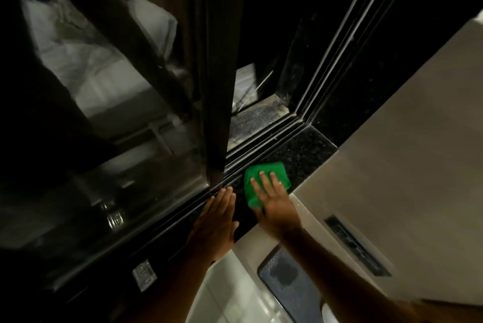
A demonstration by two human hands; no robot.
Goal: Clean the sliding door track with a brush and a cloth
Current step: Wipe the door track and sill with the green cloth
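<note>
A green cloth (257, 172) lies on the black speckled stone sill (300, 150) beside the dark metal sliding door track (264, 140). My right hand (274, 200) presses flat on the cloth, fingers spread over it. My left hand (218, 218) rests flat on the sill just to its left, fingertips touching the track's edge near the foot of the sliding door frame (217, 113). No brush is in view.
The dark glass door panel (104, 87) fills the left and reflects the room. Past the door's edge lies a dusty outer ledge (253, 116). A beige wall (405, 140) rises at right, with a long floor drain (358, 247) and a dark textured mat (287, 278) below.
</note>
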